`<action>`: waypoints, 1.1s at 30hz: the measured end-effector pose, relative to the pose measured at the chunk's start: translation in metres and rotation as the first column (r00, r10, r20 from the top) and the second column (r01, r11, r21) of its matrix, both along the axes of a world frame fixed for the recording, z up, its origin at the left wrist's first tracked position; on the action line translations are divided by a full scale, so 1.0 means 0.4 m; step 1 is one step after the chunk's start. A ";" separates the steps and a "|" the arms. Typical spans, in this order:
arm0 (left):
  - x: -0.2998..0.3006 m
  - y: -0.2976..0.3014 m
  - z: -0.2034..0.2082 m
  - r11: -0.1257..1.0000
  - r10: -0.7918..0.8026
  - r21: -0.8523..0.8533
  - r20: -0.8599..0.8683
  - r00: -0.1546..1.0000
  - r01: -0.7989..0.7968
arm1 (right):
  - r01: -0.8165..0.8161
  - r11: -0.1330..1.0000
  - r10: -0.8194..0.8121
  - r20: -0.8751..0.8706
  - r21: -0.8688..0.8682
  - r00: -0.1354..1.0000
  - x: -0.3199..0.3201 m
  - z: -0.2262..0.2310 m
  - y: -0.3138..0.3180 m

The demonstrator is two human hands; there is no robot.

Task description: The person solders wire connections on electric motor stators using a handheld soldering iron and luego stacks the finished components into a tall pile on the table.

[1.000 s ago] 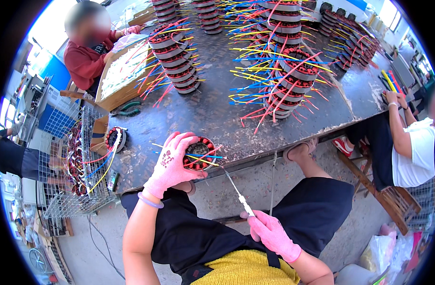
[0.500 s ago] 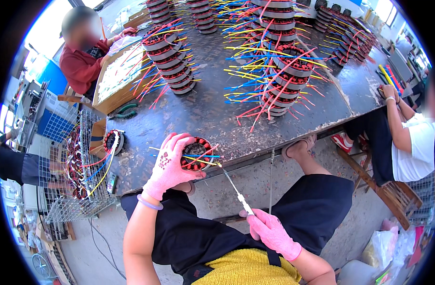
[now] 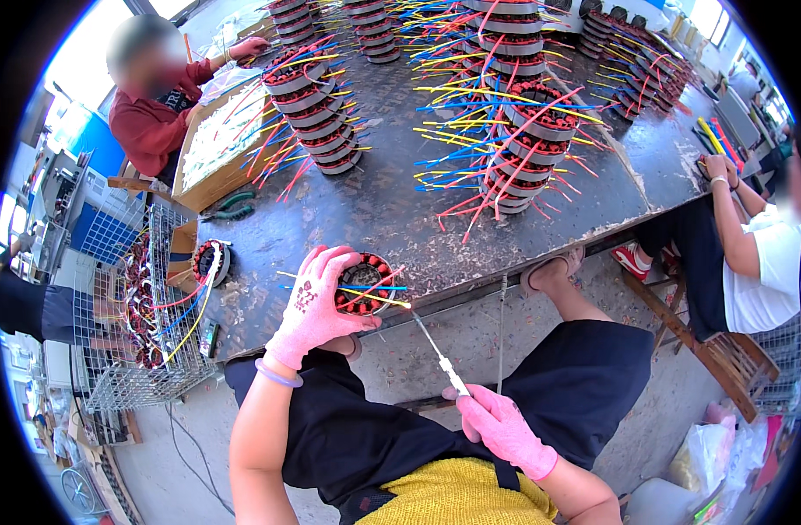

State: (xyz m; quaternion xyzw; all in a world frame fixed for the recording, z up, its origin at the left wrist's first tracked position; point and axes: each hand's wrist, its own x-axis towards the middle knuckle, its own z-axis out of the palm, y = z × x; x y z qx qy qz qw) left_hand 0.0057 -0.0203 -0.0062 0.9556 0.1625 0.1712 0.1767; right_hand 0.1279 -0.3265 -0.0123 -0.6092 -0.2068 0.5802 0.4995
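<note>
My left hand point(image 3: 309, 308), in a pink glove, grips a round motor stator point(image 3: 365, 278) with red windings at the table's front edge. Blue, yellow and red lead wires point(image 3: 379, 289) stretch across its opening. My right hand point(image 3: 505, 430), also in a pink glove, is closed on a slim tool point(image 3: 451, 372) with a white body and thin metal shaft; its exact kind I cannot tell. The shaft's tip meets or nearly touches the yellow wire's end, just right of the stator. My right palm hides the tool's rear end.
Wired stators point(image 3: 527, 144) stand in tall stacks on the dark table point(image 3: 400, 210). Left are another stator point(image 3: 210, 262), green-handled pliers point(image 3: 230, 210), a cardboard box point(image 3: 186, 179) and a wire basket point(image 3: 155, 381). Co-workers sit at left point(image 3: 147, 122) and right point(image 3: 759, 262).
My hands, the stator and the tool keep nearly the same places. The co-worker at the left has reached an arm farther over the table.
</note>
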 end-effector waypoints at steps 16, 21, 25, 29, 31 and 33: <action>0.001 0.001 -0.003 1.000 -0.010 -0.014 -0.009 1.000 0.010 | -0.010 0.999 0.008 -0.038 -0.044 0.999 0.007 0.028 0.007; -0.001 0.003 -0.007 1.000 -0.012 -0.010 0.007 1.000 0.012 | -0.015 0.998 0.012 -0.043 -0.055 0.999 0.008 0.033 0.009; 0.000 0.005 -0.010 1.000 -0.022 -0.013 0.003 1.000 0.022 | 0.013 1.000 -0.013 -0.034 -0.014 0.999 0.005 0.011 0.000; -0.002 -0.001 -0.009 1.000 -0.004 -0.030 -0.002 1.000 0.004 | 0.045 0.999 -0.046 -0.076 -0.005 0.996 0.002 0.001 -0.007; -0.001 -0.005 -0.008 0.999 0.007 -0.043 0.005 1.000 -0.007 | 0.052 0.998 -0.053 -0.083 -0.017 0.995 0.005 0.000 -0.013; -0.004 -0.001 -0.010 1.000 -0.009 -0.027 0.015 1.000 0.009 | 0.053 0.997 -0.057 -0.080 -0.050 0.995 0.010 0.010 -0.017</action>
